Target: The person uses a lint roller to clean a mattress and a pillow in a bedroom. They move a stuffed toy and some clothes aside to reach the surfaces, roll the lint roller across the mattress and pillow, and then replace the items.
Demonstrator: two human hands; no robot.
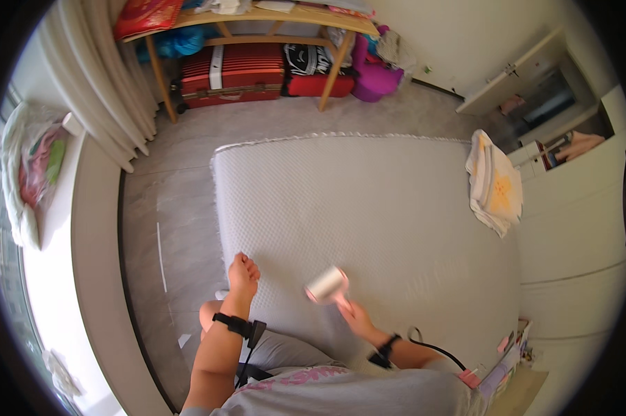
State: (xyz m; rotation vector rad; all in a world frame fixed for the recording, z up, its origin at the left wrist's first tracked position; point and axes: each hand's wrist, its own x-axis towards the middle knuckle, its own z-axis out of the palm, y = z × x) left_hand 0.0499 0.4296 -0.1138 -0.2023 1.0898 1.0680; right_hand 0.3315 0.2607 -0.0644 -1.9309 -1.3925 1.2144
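My right hand (pixel 360 321) grips the pink handle of a lint roller (pixel 327 285) with a white cylindrical head. The roller is slightly blurred over the near part of a mattress (pixel 344 203) with a pale grey quilted cover; whether it touches the fabric I cannot tell. Curled into a loose fist, my left hand (pixel 243 275) is over the mattress's left edge, and nothing shows in it. Both wrists wear black straps with small devices. On the mattress's right far corner lies a folded white cloth (pixel 496 184) with yellow flowers.
A wooden table (pixel 271 15) stands beyond the foot of the mattress, with a red suitcase (pixel 232 75) beneath it. Beside it is a purple tub (pixel 374 83). Curtains (pixel 91 67) and a windowsill (pixel 58 291) run along the left. White cabinets (pixel 567 234) flank the right side.
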